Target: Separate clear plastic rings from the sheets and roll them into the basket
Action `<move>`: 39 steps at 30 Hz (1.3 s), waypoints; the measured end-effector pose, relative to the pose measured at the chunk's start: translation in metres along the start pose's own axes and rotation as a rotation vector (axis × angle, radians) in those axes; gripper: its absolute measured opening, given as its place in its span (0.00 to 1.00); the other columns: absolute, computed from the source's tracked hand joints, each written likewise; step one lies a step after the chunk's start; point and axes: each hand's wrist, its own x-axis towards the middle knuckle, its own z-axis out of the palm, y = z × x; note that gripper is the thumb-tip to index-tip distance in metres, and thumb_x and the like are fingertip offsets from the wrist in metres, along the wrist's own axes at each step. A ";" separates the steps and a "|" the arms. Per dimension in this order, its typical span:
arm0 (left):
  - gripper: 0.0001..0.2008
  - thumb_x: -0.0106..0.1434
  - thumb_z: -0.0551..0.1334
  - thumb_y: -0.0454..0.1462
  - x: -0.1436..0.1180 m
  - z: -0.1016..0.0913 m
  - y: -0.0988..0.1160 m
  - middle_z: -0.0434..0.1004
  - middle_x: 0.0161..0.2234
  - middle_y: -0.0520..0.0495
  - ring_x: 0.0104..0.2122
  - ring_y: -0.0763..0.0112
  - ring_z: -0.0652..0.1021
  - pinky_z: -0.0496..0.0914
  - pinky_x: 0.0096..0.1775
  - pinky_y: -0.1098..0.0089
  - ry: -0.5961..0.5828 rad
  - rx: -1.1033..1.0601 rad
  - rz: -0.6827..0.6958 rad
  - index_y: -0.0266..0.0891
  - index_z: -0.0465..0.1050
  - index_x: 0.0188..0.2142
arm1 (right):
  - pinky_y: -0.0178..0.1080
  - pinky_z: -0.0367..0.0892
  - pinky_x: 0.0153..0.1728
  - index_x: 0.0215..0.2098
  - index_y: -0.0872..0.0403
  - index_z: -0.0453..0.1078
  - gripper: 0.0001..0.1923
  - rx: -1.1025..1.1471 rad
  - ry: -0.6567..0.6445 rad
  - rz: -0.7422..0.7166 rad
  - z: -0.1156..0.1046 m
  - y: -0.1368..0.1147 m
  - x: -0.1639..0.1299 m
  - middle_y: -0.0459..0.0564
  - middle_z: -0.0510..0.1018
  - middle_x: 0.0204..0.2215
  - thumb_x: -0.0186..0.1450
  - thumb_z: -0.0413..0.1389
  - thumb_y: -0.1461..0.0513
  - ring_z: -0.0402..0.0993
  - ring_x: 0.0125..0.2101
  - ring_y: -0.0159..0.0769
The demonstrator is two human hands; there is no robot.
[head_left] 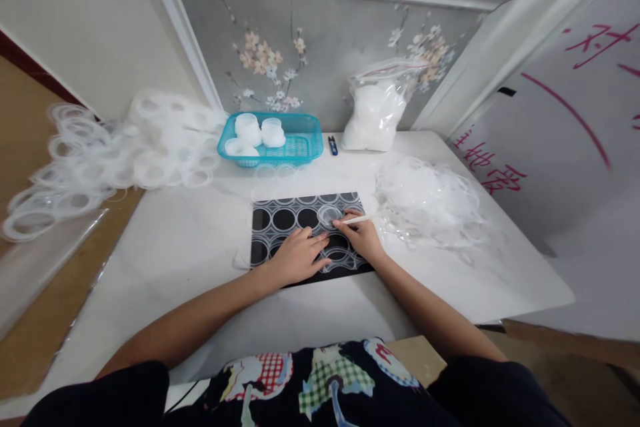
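Note:
A black mat [308, 280] lies on the white table, under a clear sheet with rows of round cut-outs [284, 219]. My left hand [297, 257] rests on the sheet, its fingers stretched out over the lower rows. In my right hand [364, 237] is a slim white pen-like stick [356, 219], pinched near its tip. The tip is close to a whitish clear disc [329, 215] in the upper right of the sheet. Whether the tip touches the disc cannot be made out.
Behind the mat, a blue basket [309, 140] holds stacks of white discs. Beside it are small blue thread snips [333, 145] and a full zip bag [374, 113]. Clear scraps [430, 200] are heaped on the right, and ring-holed sheets [150, 140] on the left. A wall stands behind.

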 end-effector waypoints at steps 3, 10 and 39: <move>0.24 0.70 0.53 0.48 0.000 0.001 0.000 0.70 0.59 0.45 0.49 0.56 0.69 0.65 0.49 0.58 -0.004 -0.008 0.000 0.36 0.69 0.58 | 0.49 0.64 0.56 0.26 0.48 0.77 0.17 -0.033 -0.015 -0.002 0.001 0.005 0.000 0.46 0.81 0.26 0.66 0.55 0.50 0.76 0.45 0.46; 0.25 0.69 0.56 0.48 0.000 -0.008 -0.001 0.71 0.58 0.46 0.48 0.55 0.70 0.65 0.50 0.58 -0.072 -0.068 -0.037 0.37 0.68 0.59 | 0.54 0.54 0.61 0.32 0.48 0.77 0.10 -0.364 -0.093 -0.256 -0.005 0.007 -0.011 0.48 0.82 0.43 0.68 0.55 0.57 0.62 0.59 0.49; 0.24 0.69 0.55 0.48 0.054 0.001 0.026 0.71 0.57 0.42 0.47 0.55 0.71 0.65 0.45 0.59 -0.008 0.026 0.093 0.35 0.69 0.57 | 0.43 0.73 0.35 0.32 0.54 0.79 0.16 0.055 0.206 0.304 -0.034 0.016 -0.017 0.52 0.83 0.31 0.58 0.61 0.50 0.80 0.33 0.45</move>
